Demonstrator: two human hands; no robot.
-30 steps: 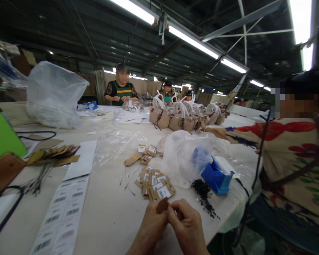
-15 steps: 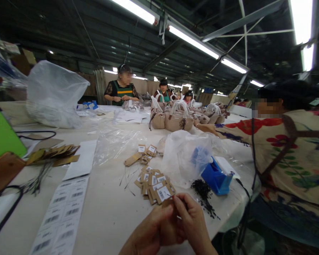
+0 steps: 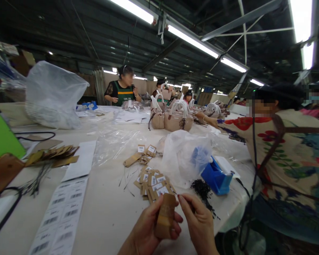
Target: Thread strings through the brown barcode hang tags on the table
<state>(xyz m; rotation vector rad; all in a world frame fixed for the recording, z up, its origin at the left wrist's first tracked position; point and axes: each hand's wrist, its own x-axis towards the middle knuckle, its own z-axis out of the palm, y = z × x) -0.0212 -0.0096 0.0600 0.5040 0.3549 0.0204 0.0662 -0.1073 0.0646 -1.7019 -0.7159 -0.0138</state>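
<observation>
A brown card tag stands upright at the near table edge, gripped in the left hand; the right hand pinches at its top corner. Just beyond, a pile of labelled tags looks finished; loose black ties remain at right.

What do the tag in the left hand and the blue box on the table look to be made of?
The tag held in the left hand looks like brown kraft card with a matte finish: it is flat, stiff and dull. The blue box appears to be moulded plastic, judging by its even colour, slight sheen and sharp edges, though cardboard cannot be ruled out.
</observation>
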